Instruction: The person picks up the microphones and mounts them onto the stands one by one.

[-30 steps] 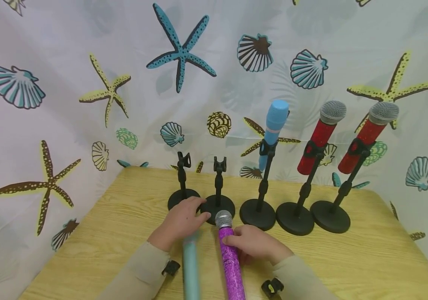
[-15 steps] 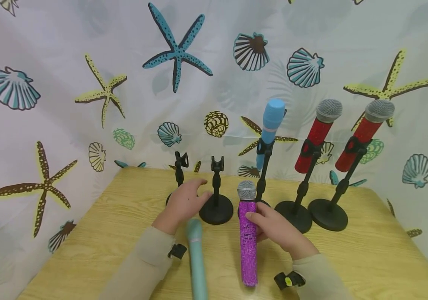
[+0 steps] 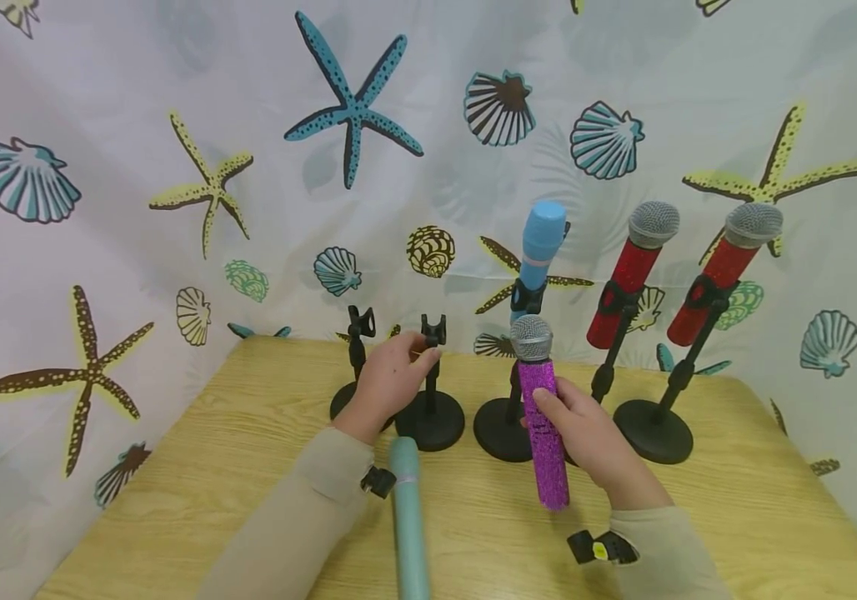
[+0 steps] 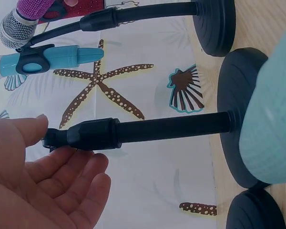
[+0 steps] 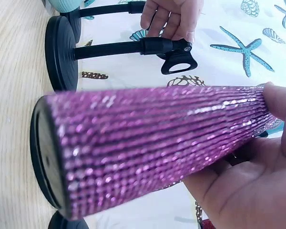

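Note:
My right hand [image 3: 586, 429] grips a glittery purple microphone [image 3: 544, 425] by its body, raised above the table with the silver mesh head up. In the right wrist view its flat dark end faces the camera. My left hand [image 3: 391, 371] is at the top of an unfilled microphone stand [image 3: 432, 383]; in the left wrist view, thumb and fingertips pinch the stand [image 4: 95, 133] just by its clip. Below the left forearm a pale teal microphone [image 3: 409, 525] lies on the table. Another unfilled stand [image 3: 357, 354] stands left of the pinched one.
To the right, a stand carries a blue microphone [image 3: 541, 242], and two more carry red microphones [image 3: 627, 271]. All stand in a row on round black bases [image 3: 654, 429] along the wooden table's [image 3: 196, 500] back. A shell-and-starfish cloth [image 3: 263, 75] hangs behind.
My right hand has lifted the purple microphone off the table, up and to the right. My left hand has moved from over the teal microphone up to the stand's top.

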The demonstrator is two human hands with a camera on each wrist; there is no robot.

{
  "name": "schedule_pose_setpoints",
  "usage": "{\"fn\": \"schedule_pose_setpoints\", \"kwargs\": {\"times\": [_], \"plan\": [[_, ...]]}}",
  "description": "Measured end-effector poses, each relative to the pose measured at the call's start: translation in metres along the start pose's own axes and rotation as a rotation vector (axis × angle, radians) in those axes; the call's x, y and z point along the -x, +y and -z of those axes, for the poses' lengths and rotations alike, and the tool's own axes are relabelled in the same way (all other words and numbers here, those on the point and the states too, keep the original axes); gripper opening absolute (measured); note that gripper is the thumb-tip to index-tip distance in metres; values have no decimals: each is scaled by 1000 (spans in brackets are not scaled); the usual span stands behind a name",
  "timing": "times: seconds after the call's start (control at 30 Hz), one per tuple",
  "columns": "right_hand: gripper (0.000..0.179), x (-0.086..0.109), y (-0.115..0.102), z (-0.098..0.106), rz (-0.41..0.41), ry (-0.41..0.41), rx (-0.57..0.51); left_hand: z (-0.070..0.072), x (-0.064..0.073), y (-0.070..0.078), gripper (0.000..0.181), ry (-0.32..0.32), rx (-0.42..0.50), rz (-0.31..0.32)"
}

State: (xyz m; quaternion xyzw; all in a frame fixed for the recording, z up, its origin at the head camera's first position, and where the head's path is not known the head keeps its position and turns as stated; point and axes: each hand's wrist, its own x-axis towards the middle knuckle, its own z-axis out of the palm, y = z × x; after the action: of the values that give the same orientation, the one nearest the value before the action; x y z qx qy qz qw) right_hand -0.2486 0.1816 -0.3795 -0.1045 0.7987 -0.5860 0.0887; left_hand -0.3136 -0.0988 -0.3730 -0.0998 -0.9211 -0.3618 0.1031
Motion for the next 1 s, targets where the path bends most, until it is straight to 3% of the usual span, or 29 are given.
{"fn": "schedule_pose_setpoints", "kwargs": {"times": [0.23, 0.43, 0.73, 1.0], "plan": [[66, -2, 3, 0, 24, 1, -3, -11, -8, -3, 34, 2, 15, 29], [62, -6, 6, -4, 43, -1, 2, -16, -10, -3, 26, -2, -17, -10], [59, -8, 7, -7, 94, -30, -40, -13, 4, 1, 21, -25, -22, -77], [61, -8, 1, -14, 151, 2, -40, -8, 26, 7, 21, -81, -17, -105]]}}
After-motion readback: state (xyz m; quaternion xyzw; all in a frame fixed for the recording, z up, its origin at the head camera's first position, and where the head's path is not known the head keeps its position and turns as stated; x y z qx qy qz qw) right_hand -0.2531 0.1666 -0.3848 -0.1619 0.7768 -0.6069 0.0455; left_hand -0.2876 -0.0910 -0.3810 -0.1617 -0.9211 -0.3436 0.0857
